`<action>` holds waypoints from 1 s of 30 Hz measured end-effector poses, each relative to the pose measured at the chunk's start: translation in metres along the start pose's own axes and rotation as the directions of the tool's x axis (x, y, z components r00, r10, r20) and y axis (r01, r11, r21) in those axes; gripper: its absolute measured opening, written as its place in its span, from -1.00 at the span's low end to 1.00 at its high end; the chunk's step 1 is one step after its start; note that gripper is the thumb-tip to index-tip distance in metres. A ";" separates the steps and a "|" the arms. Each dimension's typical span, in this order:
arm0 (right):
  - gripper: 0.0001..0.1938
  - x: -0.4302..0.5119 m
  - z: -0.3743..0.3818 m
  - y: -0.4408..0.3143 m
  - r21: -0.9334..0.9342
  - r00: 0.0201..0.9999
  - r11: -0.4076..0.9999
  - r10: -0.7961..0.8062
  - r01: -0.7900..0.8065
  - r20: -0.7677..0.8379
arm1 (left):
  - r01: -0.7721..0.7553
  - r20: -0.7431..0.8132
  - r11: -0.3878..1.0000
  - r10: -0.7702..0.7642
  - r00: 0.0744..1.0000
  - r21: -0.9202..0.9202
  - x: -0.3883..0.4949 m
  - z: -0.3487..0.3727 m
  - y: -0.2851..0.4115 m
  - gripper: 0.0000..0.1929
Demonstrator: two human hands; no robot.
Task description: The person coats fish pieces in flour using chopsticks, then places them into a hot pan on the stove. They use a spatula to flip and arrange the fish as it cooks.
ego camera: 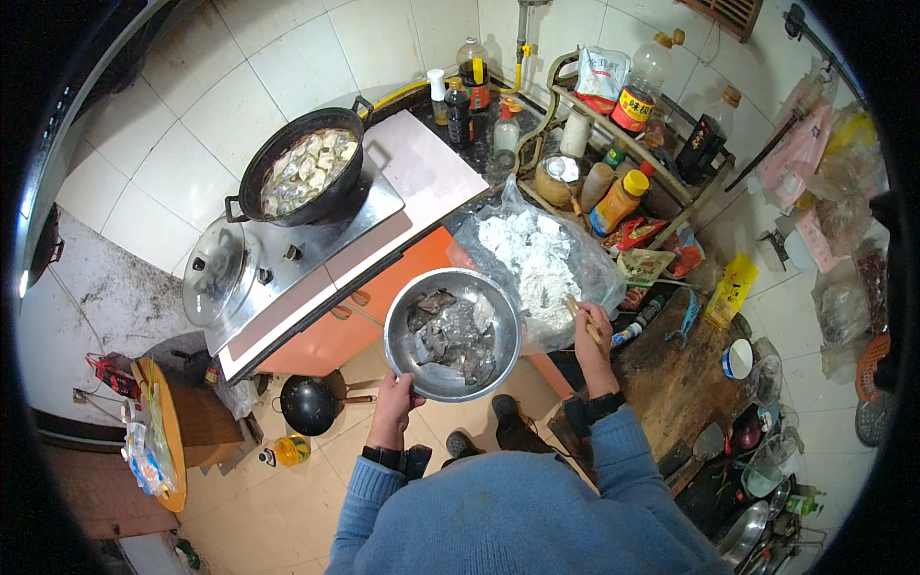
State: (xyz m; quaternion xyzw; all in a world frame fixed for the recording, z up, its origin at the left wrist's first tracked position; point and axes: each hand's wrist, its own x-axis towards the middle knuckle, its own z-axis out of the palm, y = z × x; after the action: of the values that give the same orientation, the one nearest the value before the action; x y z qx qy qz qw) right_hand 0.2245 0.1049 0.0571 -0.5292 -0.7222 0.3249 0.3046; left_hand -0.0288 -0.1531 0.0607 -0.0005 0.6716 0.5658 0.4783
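My left hand [396,402] grips the near-left rim of a stainless steel bowl [453,392], thumb over the edge. Greyish pieces of raw food [456,334], perhaps fish, lie in the bowl, dusted with white powder. To the right, my right hand [594,348] holds what look like wooden chopsticks [588,322]. Their tips reach the near edge of a heap of white powder [535,259], which looks like flour. The powder rests in a spread clear plastic bag [471,233] on the counter, just beyond the bowl.
A black two-handled wok [241,183] of pale food pieces stands on the gas stove [381,205]. Beside it lies a glass lid [215,269]. Bottles and seasonings fill a rack [604,118] at the back right. On the floor are another wok [307,406] and an oil bottle [291,451].
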 end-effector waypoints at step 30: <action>-0.83 -0.006 0.005 -0.012 0.001 0.964 0.966 -0.260 0.260 0.059 | -0.020 -0.014 1.000 0.020 1.000 0.012 -0.007 0.004 0.007 -0.69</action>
State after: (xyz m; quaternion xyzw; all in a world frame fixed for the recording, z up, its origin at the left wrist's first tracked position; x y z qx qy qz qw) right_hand 0.2154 0.0957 0.0628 -0.4212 -0.7952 0.2950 0.3213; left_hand -0.0265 -0.1512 0.0709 0.0049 0.6782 0.5666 0.4680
